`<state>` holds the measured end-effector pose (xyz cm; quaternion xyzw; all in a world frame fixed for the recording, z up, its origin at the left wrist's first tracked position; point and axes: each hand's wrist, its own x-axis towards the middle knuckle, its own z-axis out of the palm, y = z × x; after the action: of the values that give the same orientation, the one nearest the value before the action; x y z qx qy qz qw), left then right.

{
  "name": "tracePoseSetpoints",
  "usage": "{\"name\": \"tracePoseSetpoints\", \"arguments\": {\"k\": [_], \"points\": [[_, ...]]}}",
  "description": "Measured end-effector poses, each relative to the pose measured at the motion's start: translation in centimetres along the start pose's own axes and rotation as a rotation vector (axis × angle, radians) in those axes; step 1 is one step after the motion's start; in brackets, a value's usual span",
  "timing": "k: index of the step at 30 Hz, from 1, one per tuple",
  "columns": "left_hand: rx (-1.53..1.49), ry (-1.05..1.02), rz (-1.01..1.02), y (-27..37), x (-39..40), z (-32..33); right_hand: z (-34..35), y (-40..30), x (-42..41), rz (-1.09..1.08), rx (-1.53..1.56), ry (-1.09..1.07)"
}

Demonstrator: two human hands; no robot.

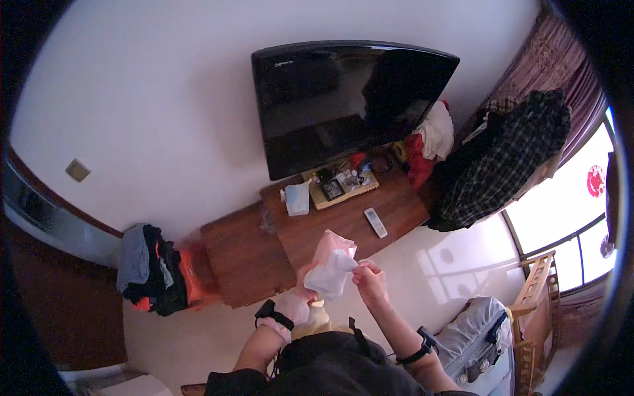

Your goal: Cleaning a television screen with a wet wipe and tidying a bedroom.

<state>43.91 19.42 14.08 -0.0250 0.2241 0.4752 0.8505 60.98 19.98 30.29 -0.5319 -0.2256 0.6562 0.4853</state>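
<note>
My left hand (303,283) holds a soft pink packet (333,246), which looks like a tissue pack, in front of my body. A thin white sheet (327,277), probably a tissue, hangs across its near side. My right hand (370,283) pinches the corner of that sheet between thumb and fingers, to the right of the packet. Part of the left hand is hidden behind the packet and the sheet. Beyond both hands stands a low brown wooden cabinet (337,222), with a white remote control (375,222) lying on top.
A white and light-blue soft packet (297,199) sits beside a shallow tray (346,196) of small items. Above them is a black television (351,109). Clothes (148,267) are piled on the left, and a dark checked garment (500,163) hangs at right, near a wooden frame (535,282).
</note>
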Motion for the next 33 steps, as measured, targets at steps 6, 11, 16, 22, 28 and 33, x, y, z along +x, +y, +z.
{"name": "tracePoseSetpoints", "arguments": {"k": [6, 11, 16, 22, 28, 33], "points": [[-0.152, 0.028, 0.085, 4.8, 5.7, -5.4, -0.2, -5.6, 4.4, -0.104, 0.056, -0.091], [-0.08, 0.166, 0.068, 5.3, 9.1, -7.7, -3.9, -5.1, 10.7, -0.03, 0.283, -0.228], [-0.099, 0.201, 0.092, 4.6, 11.3, -10.6, -3.5, -7.4, 13.8, 0.139, 0.372, -0.413], [0.035, 0.415, 0.245, 3.2, 14.5, -15.8, -4.1, -10.3, 17.8, 0.26, 0.361, -0.476], [1.568, 1.301, 0.479, 1.8, 12.6, -25.1, -4.8, -13.1, 21.5, 0.425, 0.292, -0.636], [0.747, 0.894, 0.87, 1.6, 12.8, -12.5, -5.2, -12.5, 24.4, 0.482, 0.226, -0.629]]}}
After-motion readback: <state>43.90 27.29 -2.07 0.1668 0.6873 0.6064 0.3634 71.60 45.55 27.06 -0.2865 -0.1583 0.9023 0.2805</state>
